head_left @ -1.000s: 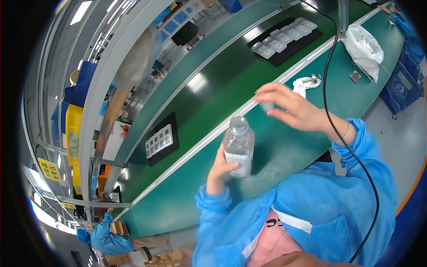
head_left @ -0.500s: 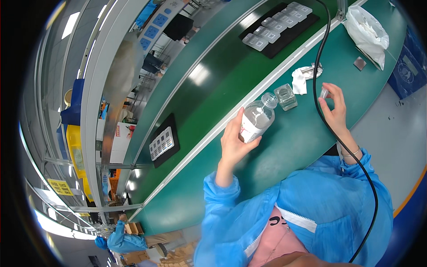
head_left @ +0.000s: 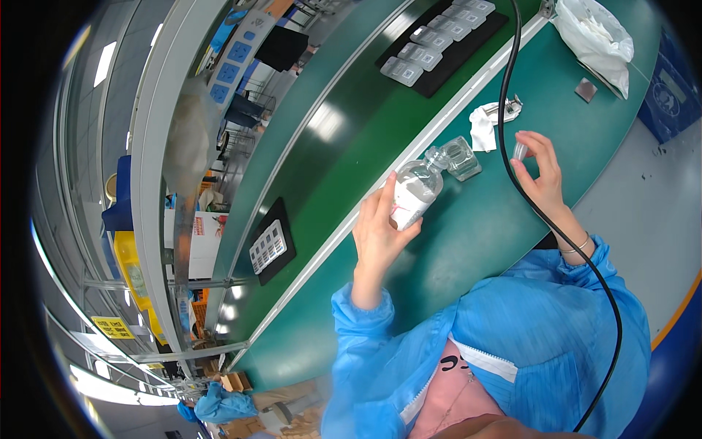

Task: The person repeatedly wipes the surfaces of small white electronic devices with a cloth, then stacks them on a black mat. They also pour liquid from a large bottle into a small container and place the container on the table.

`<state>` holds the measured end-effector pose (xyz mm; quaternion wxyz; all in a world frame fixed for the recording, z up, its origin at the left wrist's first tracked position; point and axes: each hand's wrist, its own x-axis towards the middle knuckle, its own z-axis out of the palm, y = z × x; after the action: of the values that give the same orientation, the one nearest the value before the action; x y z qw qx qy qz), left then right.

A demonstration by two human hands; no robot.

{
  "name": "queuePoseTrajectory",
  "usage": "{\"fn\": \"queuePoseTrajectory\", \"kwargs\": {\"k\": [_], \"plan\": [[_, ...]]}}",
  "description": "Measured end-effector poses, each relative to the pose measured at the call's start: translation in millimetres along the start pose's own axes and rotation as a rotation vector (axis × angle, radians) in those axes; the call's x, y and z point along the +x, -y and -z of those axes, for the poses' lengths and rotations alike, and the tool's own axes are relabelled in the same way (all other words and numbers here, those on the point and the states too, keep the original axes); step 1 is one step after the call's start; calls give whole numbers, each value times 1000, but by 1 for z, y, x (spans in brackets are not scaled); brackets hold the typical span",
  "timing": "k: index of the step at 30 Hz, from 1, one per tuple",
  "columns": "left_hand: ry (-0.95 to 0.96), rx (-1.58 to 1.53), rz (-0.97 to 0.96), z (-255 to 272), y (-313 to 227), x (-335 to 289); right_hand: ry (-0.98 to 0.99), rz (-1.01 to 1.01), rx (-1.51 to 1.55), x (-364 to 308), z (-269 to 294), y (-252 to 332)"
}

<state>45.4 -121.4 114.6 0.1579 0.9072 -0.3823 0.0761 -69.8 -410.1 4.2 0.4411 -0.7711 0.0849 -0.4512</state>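
Observation:
My left hand [head_left: 376, 234] grips a clear bottle [head_left: 418, 189] with a white label. The bottle is tipped over, and its neck meets the mouth of a small square glass jar [head_left: 463, 162] on the green bench. Whether liquid is flowing between them is too small to tell. Off to the right, above the bench, my right hand [head_left: 545, 179] pinches a small translucent cap [head_left: 520, 151] between thumb and fingers. A black cable [head_left: 504, 110] runs between the jar and this hand.
Beyond the jar lies a white cloth [head_left: 482, 132] beside a small metal part [head_left: 510, 107]. A white plastic bag [head_left: 596, 40] and a small grey square [head_left: 585, 89] sit at the far right. Clear boxes [head_left: 428, 47] rest on a black mat across the metal rail.
The bottle has tilted further, bringing its mouth from beside the jar to the jar's opening. My right hand still pinches the cap. The whole view has shifted slightly.

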Motion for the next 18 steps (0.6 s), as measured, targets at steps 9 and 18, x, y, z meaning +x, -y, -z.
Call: {"fn": "queuePoseTrajectory", "kwargs": {"k": [9, 18], "plan": [[28, 56, -5, 11, -8, 6, 0, 4, 15, -1, 2, 0], [27, 64, -15, 11, -8, 5, 8, 9, 15, -1, 1, 1]]}}
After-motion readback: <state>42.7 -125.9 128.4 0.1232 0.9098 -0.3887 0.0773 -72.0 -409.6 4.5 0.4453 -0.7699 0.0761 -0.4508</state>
